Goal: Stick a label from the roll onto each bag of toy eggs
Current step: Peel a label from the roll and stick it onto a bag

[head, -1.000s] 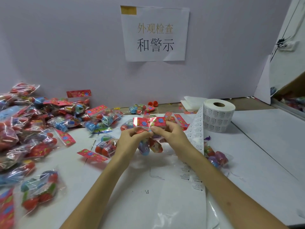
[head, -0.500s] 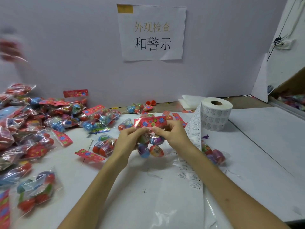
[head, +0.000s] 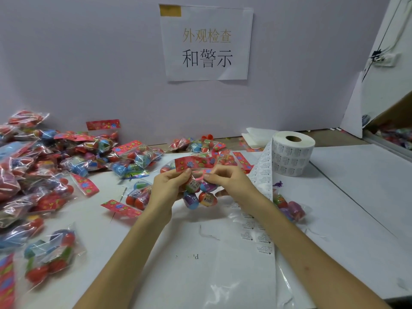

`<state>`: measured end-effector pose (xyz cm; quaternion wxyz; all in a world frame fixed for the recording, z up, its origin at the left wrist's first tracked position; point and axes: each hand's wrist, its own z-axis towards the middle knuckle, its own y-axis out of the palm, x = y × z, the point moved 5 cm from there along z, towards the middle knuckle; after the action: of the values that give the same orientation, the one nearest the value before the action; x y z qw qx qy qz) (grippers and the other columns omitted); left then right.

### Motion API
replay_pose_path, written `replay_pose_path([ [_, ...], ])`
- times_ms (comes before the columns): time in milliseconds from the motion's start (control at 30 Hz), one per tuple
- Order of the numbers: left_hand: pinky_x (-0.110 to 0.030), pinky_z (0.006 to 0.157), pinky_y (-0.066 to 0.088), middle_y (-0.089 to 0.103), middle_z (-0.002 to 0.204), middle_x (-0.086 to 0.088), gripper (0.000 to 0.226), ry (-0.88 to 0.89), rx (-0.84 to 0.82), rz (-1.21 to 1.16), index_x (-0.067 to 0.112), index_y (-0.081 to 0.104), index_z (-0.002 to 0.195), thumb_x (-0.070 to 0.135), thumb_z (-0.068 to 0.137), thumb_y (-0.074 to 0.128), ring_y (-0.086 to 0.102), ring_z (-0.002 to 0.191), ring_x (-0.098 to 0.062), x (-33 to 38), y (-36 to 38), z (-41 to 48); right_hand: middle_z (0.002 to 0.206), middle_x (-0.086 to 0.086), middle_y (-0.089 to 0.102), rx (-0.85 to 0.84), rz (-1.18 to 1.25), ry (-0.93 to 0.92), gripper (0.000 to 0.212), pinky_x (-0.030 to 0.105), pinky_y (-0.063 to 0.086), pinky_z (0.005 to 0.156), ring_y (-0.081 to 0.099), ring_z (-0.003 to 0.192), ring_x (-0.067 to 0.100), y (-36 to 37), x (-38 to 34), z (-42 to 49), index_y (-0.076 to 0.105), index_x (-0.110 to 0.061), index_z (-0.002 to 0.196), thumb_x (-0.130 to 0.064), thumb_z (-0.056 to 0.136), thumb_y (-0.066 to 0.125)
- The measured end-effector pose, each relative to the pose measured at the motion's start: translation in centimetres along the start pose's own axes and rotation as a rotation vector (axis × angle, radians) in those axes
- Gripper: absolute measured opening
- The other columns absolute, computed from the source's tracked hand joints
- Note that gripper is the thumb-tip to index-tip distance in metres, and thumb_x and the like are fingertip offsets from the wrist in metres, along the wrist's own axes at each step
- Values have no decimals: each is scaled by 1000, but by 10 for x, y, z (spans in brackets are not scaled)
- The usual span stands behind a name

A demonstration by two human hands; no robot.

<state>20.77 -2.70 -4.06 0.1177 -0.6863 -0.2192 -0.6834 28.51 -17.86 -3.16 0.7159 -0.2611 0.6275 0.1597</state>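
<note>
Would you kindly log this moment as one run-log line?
left hand: holds bag | right hand: holds bag | label roll: right, strip trailing

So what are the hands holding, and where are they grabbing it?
Both hands hold one clear plastic bag of colourful toy eggs. The left hand and right hand pinch it near the top, just under its red flowered card header.

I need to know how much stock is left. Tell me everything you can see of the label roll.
The white paper label roll stands on end on the white table, right of both hands, its hollow core facing up. It looks thick, mostly unused. Small black-printed labels cover its side. A loose strip unwinds from its left, running toward the camera past the right hand.
</note>
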Motion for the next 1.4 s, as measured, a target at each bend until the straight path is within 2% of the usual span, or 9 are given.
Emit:
replay_pose_path([
  [267,-22,69,59,78,101,4,19,229,63,157,20,71,114,24,96,71,75,92,-9,6,1,-3,73,1,73,190,-29,-113,19,30,54,61,72,71,18,-14,-7,0,74,-21,68,-17,86,79],
  [433,-16,65,54,75,96,7,19,362,35,310,24,70,104,30,89,79,72,86,-7,13,4,-6,80,4,72,432,-40,-138,18,40,63,68,72,84,28,-30,-10,-1,73,-16,76,-27,88,78],
  [600,-30,92,58,67,125,2,68,202,-179,362,24,56,137,46,77,79,69,109,-13,0,20,-9,96,3,75,36,57,-132,14,27,58,65,73,87,17,-9,-15,-4,75,-18,98,-30,94,70],
  [700,-32,80,63,66,121,-10,48,107,-85,240,20,59,132,30,89,77,75,99,-20,-2,12,-6,108,11,74,-62,69,-207,15,30,58,73,73,89,19,1,-22,-5,76,-15,100,-25,97,65],
  [833,-36,73,65,65,126,-13,46,-27,-50,123,15,55,134,23,93,74,75,98,-24,-6,5,-1,90,0,74,444,-131,-356,14,29,53,78,68,85,15,-36,-32,-10,75,-13,92,-1,88,71],
  [1000,-38,79,63,67,126,-11,49,-17,63,258,12,55,131,28,90,78,70,106,-24,-9,-1,3,127,8,54,1000,-283,-192,49,41,45,100,51,116,27,-97,-22,-24,63,-13,120,0,74,76],
  [1200,-40,100,55,60,130,-2,89,341,234,583,18,25,155,12,87,82,65,110,-20,5,-5,-6,121,8,58,639,206,202,62,28,54,71,63,94,17,-95,8,-5,47,-9,137,-1,83,75],
  [1333,-51,116,42,37,162,-8,108,359,256,600,22,12,162,2,83,82,49,140,-27,7,-6,-2,91,9,68,371,136,305,6,34,51,66,65,79,23,-73,12,-2,70,-12,94,-16,91,67],
  [1400,-39,115,38,24,168,-5,111,364,291,605,22,12,163,1,82,84,45,138,-17,6,-7,-2,88,7,68,263,130,293,12,30,47,63,65,80,23,-63,11,-1,69,-14,84,-20,93,64],
])
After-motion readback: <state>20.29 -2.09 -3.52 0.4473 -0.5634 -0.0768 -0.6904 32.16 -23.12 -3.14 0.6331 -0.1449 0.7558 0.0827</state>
